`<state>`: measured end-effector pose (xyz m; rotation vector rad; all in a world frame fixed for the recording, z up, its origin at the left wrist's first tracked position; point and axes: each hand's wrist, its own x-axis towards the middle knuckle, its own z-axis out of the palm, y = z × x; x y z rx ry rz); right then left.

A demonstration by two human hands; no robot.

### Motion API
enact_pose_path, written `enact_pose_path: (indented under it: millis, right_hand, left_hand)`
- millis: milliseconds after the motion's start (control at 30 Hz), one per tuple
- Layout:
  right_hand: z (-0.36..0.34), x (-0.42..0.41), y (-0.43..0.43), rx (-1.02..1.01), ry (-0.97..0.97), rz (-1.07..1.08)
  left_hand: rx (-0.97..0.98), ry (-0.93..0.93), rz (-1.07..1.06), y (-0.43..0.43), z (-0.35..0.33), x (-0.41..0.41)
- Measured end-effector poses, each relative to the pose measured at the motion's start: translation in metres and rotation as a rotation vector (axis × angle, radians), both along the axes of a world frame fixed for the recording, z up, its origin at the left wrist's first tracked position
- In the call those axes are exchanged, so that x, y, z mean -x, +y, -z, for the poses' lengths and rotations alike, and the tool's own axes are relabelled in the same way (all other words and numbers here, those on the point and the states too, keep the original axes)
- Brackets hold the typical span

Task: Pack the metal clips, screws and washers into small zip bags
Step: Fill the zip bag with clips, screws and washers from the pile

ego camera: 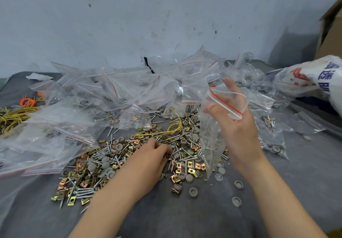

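My right fingers (231, 88) are spread inside the mouth of a small zip bag (211, 150), stretching its red-lined rim open, while my thumb presses the near wall from outside; the right hand (238, 126) holds it raised over the right edge of the heap (129, 156). The bag hangs down with a few screws in it. My left hand (153, 156) lies on the middle of the heap, fingers curled down into the parts; their tips are buried, so I cannot tell what they pinch, if anything. The heap mixes brass-coloured metal clips (71, 202), screws (83, 193) and grey washers (192, 192), some washers scattered just right of it on the grey cloth (185, 219). A yellow wire (175, 125) loops over the heap's far side. Behind and left of the heap lie many crumpled zip bags (111, 89). Far left of it are yellow wires (13, 115) and orange ties (27, 101); far right, a printed sack (314, 78) and a cardboard box (331, 34)
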<state>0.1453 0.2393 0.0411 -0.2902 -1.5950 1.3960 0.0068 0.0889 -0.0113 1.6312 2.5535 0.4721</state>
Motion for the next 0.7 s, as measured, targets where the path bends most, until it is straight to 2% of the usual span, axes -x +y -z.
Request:
enact_pose_path:
  millis: [233, 333, 700]
  right_hand:
    - [-0.003, -0.001, -0.001, 0.091, -0.010, -0.006]
    - [-0.003, 0.000, -0.003, 0.079, -0.025, -0.006]
    - [-0.006, -0.002, -0.004, 0.125, -0.042, 0.013]
  left_hand:
    - [-0.081, 0.051, 0.015, 0.000, -0.002, -0.009]
    - [-0.044, 0.094, 0.025, 0.001, -0.003, -0.014]
    - [0.001, 0.019, 0.053, 0.001, -0.007, -0.018]
